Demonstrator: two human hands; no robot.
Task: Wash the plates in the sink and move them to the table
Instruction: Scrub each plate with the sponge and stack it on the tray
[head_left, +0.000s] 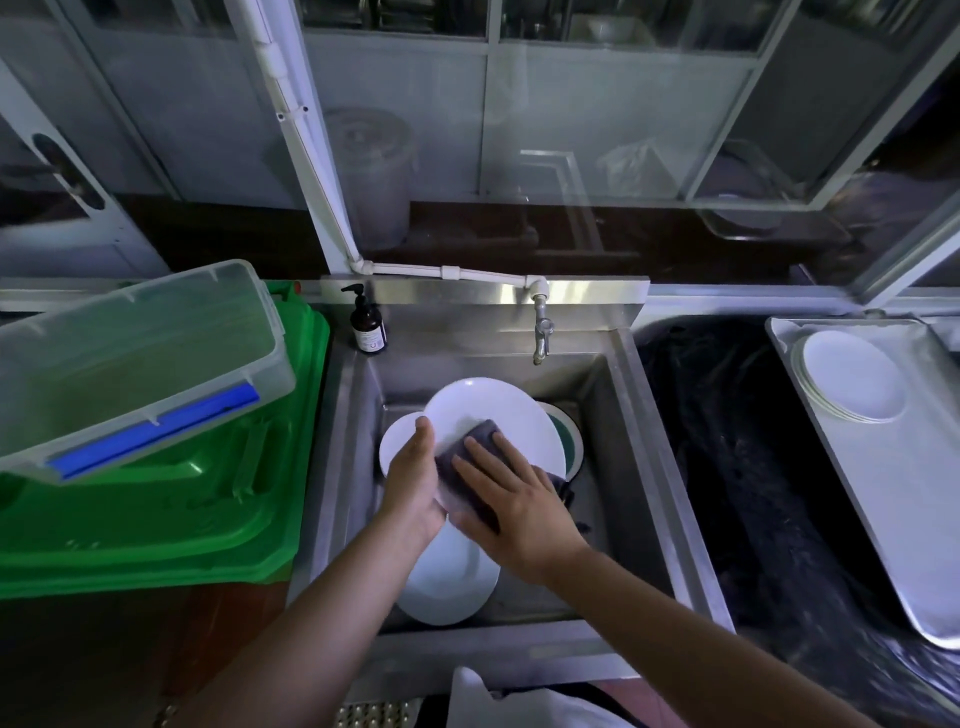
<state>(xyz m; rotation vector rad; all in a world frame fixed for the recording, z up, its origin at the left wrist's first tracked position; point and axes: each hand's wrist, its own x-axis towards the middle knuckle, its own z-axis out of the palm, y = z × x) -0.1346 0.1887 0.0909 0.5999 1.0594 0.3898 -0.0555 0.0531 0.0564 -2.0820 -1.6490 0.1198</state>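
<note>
Hands meet over the steel sink (644, 467): the left hand (413, 483) curls round the near-left rim of a white plate (493, 415), tilting it up, while the right hand (511, 499) lies with flat fingers on a dark scouring pad (470, 470), pressing it against the plate's face. More white plates (449, 582) lie in the basin below, one with a green rim (569, 441) behind. A tap (543, 332) and a soap pump bottle (368, 325) stand at the back. Washed plates (852, 382) are stacked on a metal tray (883, 493) on the right-hand surface. Judged from here, the plate is stiff, breakable and likely slippery when wet, so a firm rim grip with thumb on top suits it best.
</note>
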